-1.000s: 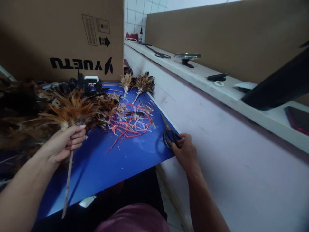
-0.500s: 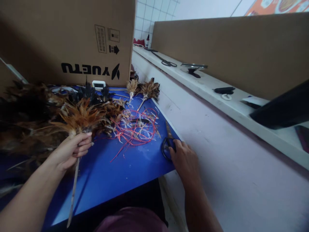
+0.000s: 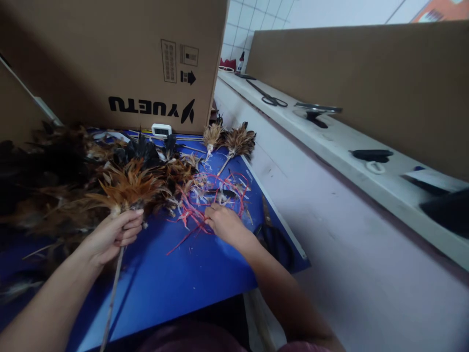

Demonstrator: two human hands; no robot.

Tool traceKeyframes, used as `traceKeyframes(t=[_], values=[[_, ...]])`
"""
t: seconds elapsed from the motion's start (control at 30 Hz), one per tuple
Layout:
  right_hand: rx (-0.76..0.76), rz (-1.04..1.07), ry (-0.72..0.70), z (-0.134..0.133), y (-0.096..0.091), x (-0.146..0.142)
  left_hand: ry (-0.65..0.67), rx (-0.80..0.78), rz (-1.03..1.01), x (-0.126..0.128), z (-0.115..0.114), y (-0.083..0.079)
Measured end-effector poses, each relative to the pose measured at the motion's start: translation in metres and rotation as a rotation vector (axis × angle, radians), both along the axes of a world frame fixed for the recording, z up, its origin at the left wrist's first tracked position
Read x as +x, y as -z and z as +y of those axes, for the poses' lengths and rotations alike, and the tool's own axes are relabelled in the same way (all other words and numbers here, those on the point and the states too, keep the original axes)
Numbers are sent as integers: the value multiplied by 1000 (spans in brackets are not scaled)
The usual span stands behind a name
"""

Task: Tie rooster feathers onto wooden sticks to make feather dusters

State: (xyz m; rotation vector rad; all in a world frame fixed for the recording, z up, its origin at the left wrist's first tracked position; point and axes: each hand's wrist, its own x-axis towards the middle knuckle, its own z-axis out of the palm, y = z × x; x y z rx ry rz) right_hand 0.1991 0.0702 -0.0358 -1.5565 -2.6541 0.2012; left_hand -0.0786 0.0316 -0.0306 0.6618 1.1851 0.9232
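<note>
My left hand (image 3: 110, 234) is wrapped round a thin stick (image 3: 112, 298) topped with orange-brown feathers (image 3: 128, 188), a feather duster held over the blue board (image 3: 176, 278). My right hand (image 3: 224, 224) rests on a tangle of red strings (image 3: 220, 195) and feather scraps in the board's middle, fingers curled down into them; what it grips is not clear. Black-handled scissors (image 3: 273, 234) lie on the board's right edge, just right of my right wrist.
A pile of dark and brown feathers (image 3: 44, 181) fills the left side. Two small feather bundles (image 3: 230, 142) lie at the board's far end by a large cardboard box (image 3: 110, 63). A white ledge (image 3: 330, 142) on the right carries scissors, a black stand and small items.
My right hand let go of the scissors at the board's right edge and moved left onto the red strings. The left hand kept its hold on the duster stick. The camera shifted a little.
</note>
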Motion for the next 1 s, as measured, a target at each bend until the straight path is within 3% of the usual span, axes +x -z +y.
traceKeyframes(t=[0.27,0.4,0.73,1.0], values=[[259,155,166,11,6,7,-53,-67,-25,-3,-1,-3],[348,324,132,8,10,6,-97,-84,-35,-7,-2,0],[291,441,-37,-16,26,-15,-180,-178,-20,-12,-4,5],[285,465,-68,-15,28,-15,-225,-184,-35,-11,-5,5]])
